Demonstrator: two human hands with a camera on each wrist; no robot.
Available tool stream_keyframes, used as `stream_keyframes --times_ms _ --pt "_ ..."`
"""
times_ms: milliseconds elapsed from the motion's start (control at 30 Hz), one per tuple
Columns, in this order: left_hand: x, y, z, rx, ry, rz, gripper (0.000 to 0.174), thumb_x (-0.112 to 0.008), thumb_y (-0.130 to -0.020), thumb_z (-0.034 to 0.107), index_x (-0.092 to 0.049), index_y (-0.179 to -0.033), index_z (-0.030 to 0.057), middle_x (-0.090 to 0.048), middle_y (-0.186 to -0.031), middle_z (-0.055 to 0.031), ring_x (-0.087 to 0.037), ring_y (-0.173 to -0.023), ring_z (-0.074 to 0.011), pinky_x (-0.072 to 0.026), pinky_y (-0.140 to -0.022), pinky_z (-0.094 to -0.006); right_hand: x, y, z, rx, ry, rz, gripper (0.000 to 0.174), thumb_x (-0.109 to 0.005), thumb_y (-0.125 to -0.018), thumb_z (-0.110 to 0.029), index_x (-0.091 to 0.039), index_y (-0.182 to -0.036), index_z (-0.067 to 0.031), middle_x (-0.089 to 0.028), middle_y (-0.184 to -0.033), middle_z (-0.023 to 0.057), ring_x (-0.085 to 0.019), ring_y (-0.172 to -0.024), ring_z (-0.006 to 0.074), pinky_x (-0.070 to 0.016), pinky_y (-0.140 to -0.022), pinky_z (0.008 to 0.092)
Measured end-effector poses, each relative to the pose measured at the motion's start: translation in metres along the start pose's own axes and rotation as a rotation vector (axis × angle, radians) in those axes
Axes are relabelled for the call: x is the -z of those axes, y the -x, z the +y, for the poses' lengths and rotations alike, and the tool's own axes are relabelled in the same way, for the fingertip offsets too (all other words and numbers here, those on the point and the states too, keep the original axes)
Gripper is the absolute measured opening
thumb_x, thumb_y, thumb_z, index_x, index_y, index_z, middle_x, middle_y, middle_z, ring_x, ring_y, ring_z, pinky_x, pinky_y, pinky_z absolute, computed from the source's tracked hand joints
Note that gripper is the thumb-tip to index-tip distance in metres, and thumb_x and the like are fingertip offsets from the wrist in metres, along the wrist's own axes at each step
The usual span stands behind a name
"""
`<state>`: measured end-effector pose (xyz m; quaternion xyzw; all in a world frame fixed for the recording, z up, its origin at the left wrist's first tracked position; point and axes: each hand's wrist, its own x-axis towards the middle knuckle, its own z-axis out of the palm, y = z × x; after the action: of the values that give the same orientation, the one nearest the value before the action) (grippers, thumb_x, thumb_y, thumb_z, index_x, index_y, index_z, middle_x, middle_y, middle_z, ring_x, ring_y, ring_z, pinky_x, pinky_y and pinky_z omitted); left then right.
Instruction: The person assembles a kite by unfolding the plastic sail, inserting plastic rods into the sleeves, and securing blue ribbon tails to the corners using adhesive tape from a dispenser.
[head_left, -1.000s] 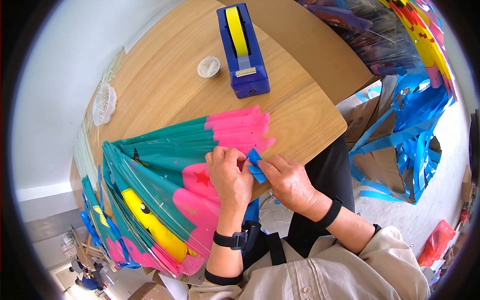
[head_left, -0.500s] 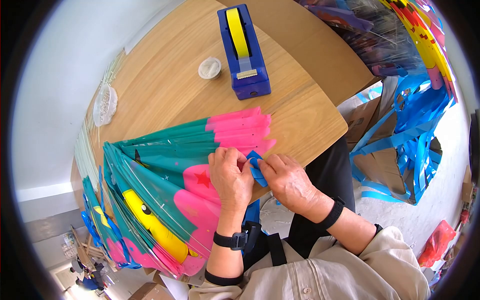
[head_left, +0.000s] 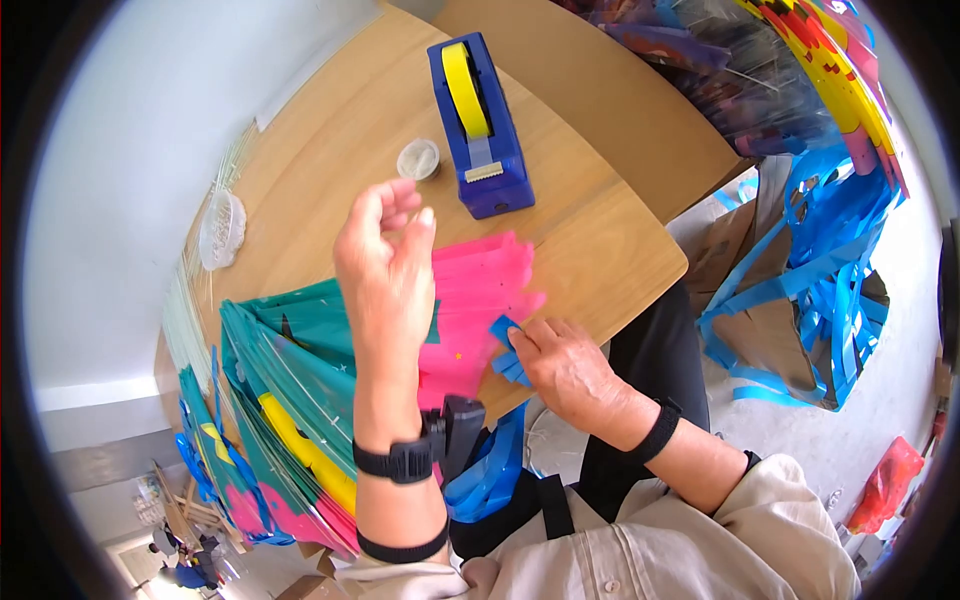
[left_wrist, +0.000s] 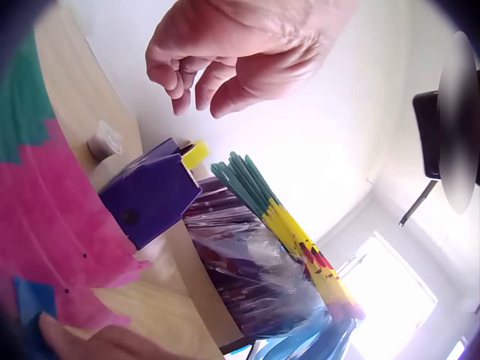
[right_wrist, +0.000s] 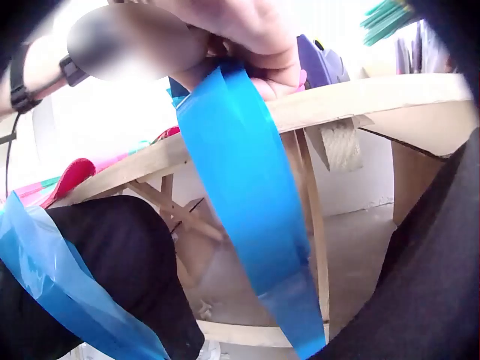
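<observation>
Raised over the table, my left hand (head_left: 385, 270) holds nothing, its fingers loosely bent near a small round white cup (head_left: 418, 160). In the left wrist view those fingers hang above the blue tape dispenser (left_wrist: 154, 191) with its yellow roll. By the table's near edge my right hand (head_left: 575, 370) pinches a folded blue plastic ribbon (head_left: 512, 368). One long length of that ribbon (right_wrist: 244, 180) hangs below the tabletop in the right wrist view. Beside it spreads a pleated green and pink plastic sheet (head_left: 485, 280), partly hidden by the left forearm.
The wooden table (head_left: 610, 240) has a curved edge. At its left side lie a clear plastic dish (head_left: 222, 230) and thin white rods. A cardboard box (head_left: 765, 300) draped with blue ribbons stands on the floor at right. A red plastic bag (head_left: 885, 485) lies farther right.
My left hand has let go of the blue ribbon and moved up and left toward the cup and dispenser. The right hand keeps its pinch. The pleated sheet's pink part has shifted.
</observation>
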<state>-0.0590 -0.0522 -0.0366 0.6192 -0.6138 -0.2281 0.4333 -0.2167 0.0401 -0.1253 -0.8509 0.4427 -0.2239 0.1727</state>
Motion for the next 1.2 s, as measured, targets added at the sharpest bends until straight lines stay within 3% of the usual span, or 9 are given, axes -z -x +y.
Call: stream_keyframes --times_ms 67,100,233,500,700,833,900,1133,1200 --pt "-0.018 -0.020 -0.009 0.099 0.223 0.010 0.032 -0.063 -0.085 0.003 -0.057 -0.114 -0.0079 -0.064 -0.096 -0.0119 -0.059 -0.093 -0.0146 -0.0473 -0.079 -0.0273 0.000 0.000 0.000 -0.024 -0.018 -0.034 0.032 -0.060 -0.072 -0.002 -0.060 -0.102 0.0064 -0.055 -0.090 0.0148 -0.058 -0.086 0.0292 -0.0482 -0.078 0.0379" --pt "-0.023 -0.027 -0.006 0.093 0.223 0.007 0.032 -0.063 -0.085 0.003 -0.057 -0.114 -0.0079 -0.064 -0.096 -0.0119 -0.059 -0.093 -0.0146 -0.0473 -0.079 -0.0273 0.000 0.001 -0.001 -0.050 -0.040 -0.078 0.039 -0.060 -0.069 0.000 -0.060 -0.108 0.0069 -0.056 -0.096 0.0161 -0.058 -0.089 0.0309 -0.0492 -0.080 0.0385" --pt "-0.040 -0.043 0.004 0.263 0.240 -0.039 0.043 -0.067 -0.079 0.000 -0.053 -0.119 -0.0106 -0.065 -0.095 -0.0138 -0.062 -0.089 -0.0170 -0.0473 -0.078 -0.0279 -0.001 0.001 0.000 -0.048 -0.053 -0.052 0.038 -0.060 -0.069 0.000 -0.061 -0.107 0.0069 -0.056 -0.096 0.0160 -0.059 -0.088 0.0302 -0.0494 -0.080 0.0383" --pt "-0.054 -0.051 0.005 0.361 0.276 -0.004 0.046 -0.068 -0.073 -0.004 -0.054 -0.116 -0.0120 -0.066 -0.083 -0.0115 -0.063 -0.074 -0.0149 -0.0447 -0.061 -0.0274 -0.001 0.002 -0.001 -0.031 -0.028 -0.005 0.023 -0.062 -0.071 -0.003 -0.065 -0.091 0.0077 -0.056 -0.095 0.0149 -0.058 -0.088 0.0276 -0.0491 -0.078 0.0376" --pt "-0.055 -0.036 -0.003 0.351 0.636 0.168 0.040 -0.068 -0.072 -0.006 -0.053 -0.108 -0.0068 -0.063 -0.084 -0.0105 -0.056 -0.066 -0.0135 -0.0431 -0.058 -0.0271 -0.003 0.003 0.000 -0.076 -0.107 -0.055 0.042 -0.065 -0.067 -0.007 -0.061 -0.107 0.0058 -0.054 -0.098 0.0148 -0.056 -0.092 0.0304 -0.0468 -0.082 0.0392" --pt "-0.055 -0.021 0.005 0.401 0.703 0.233 0.039 -0.067 -0.072 -0.007 -0.050 -0.107 -0.0029 -0.060 -0.083 -0.0102 -0.053 -0.065 -0.0134 -0.0436 -0.059 -0.0285 -0.002 0.003 0.000 -0.030 -0.066 0.040 0.028 -0.062 -0.072 -0.009 -0.060 -0.097 0.0057 -0.055 -0.088 0.0141 -0.057 -0.088 0.0282 -0.0470 -0.079 0.0369" --pt "-0.057 -0.011 0.004 0.438 0.705 0.238 0.038 -0.066 -0.073 -0.007 -0.050 -0.107 -0.0018 -0.059 -0.083 -0.0098 -0.053 -0.065 -0.0136 -0.0438 -0.059 -0.0288 0.000 0.004 0.001 -0.068 -0.118 -0.076 0.050 -0.065 -0.067 -0.006 -0.057 -0.114 0.0059 -0.053 -0.101 0.0162 -0.055 -0.095 0.0315 -0.0458 -0.083 0.0389" --pt "-0.073 0.009 -0.010 0.699 1.006 0.275 0.021 -0.066 -0.078 -0.002 -0.052 -0.094 0.0014 -0.055 -0.077 -0.0066 -0.052 -0.067 -0.0160 -0.0444 -0.064 -0.0336 0.002 0.002 0.001 -0.056 -0.127 -0.077 0.050 -0.065 -0.066 -0.010 -0.057 -0.112 0.0075 -0.054 -0.096 0.0164 -0.056 -0.092 0.0318 -0.0467 -0.079 0.0390" --pt "-0.076 0.010 -0.017 0.762 1.105 0.249 0.016 -0.066 -0.081 -0.001 -0.053 -0.091 0.0014 -0.054 -0.078 -0.0066 -0.052 -0.068 -0.0168 -0.0445 -0.064 -0.0342 0.001 0.001 0.001 -0.037 -0.085 -0.056 0.035 -0.062 -0.070 -0.012 -0.059 -0.099 0.0068 -0.054 -0.088 0.0153 -0.057 -0.090 0.0301 -0.0469 -0.079 0.0370"
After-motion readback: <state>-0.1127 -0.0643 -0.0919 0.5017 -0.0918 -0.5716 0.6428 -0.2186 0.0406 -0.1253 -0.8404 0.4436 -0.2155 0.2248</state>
